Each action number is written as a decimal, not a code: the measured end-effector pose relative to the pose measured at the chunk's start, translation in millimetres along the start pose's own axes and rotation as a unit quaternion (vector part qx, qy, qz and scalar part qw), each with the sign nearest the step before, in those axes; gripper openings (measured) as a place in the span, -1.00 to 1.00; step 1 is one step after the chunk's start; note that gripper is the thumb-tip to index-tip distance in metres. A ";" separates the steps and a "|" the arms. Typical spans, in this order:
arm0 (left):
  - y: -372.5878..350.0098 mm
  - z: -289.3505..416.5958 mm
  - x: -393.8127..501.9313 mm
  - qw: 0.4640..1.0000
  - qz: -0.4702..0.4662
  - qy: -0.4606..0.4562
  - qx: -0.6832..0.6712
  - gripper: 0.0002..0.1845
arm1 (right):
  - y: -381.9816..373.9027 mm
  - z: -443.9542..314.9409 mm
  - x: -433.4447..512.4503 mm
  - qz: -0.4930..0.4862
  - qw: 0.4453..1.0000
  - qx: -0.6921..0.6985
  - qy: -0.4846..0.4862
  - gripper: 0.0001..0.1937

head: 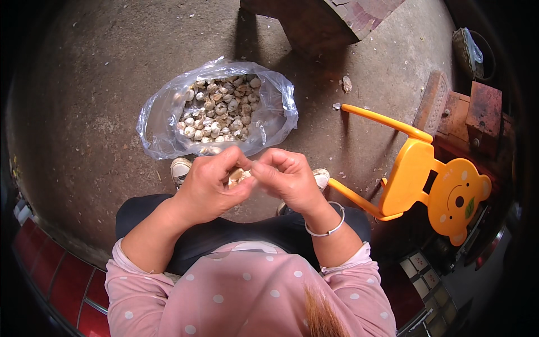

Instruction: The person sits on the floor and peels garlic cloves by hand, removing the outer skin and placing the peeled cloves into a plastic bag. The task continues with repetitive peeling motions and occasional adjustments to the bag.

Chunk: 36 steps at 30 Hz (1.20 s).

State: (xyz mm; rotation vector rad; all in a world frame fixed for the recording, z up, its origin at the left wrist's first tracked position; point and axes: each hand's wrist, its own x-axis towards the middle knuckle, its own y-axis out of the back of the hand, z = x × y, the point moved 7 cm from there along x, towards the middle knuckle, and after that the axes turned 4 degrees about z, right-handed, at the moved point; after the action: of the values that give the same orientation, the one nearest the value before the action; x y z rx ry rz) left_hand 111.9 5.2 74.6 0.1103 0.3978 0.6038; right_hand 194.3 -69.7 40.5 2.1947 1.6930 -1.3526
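My left hand (217, 185) is closed around some garlic (236, 176), pale and partly hidden by the palm and thumb. My right hand (286, 179), with a bangle on its wrist, meets it fingertip to fingertip; its thumb and forefinger are pinched together, and whether anything lies between them is too small to tell. Just beyond both hands, a clear plastic bag (158, 126) stands with its mouth wide open on the concrete floor. Many garlic bulbs (221, 108) lie inside it, whitish to brown.
An orange bear-faced child's chair (404, 177) is at the right. Behind it are wooden furniture (484, 113) and a basket (465, 50) with a plastic bag. A wooden piece of furniture (316, 25) stands at the top. Bits of skin (346, 84) litter the floor, and shoes flank the bag's near side.
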 end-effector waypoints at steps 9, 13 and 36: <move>-0.6 -6.1 -2.0 0.995 0.026 0.016 -0.093 -0.85 | -2.1 0.8 -1.6 0.008 1.000 0.016 0.026 -0.81; -1.6 -10.3 -5.8 0.987 0.019 0.080 -0.136 -0.88 | -1.2 0.7 -2.9 0.015 0.999 0.010 0.038 -0.82; 5.3 -8.1 8.2 0.998 0.027 0.064 -0.012 -0.85 | 2.5 -16.0 -3.2 0.080 0.967 -0.170 0.172 -0.87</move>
State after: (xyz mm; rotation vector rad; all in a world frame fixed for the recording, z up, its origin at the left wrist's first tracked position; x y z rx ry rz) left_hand 112.0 14.1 65.6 0.0603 0.5126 0.6713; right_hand 205.7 -64.7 51.4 2.3860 1.6445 -0.6119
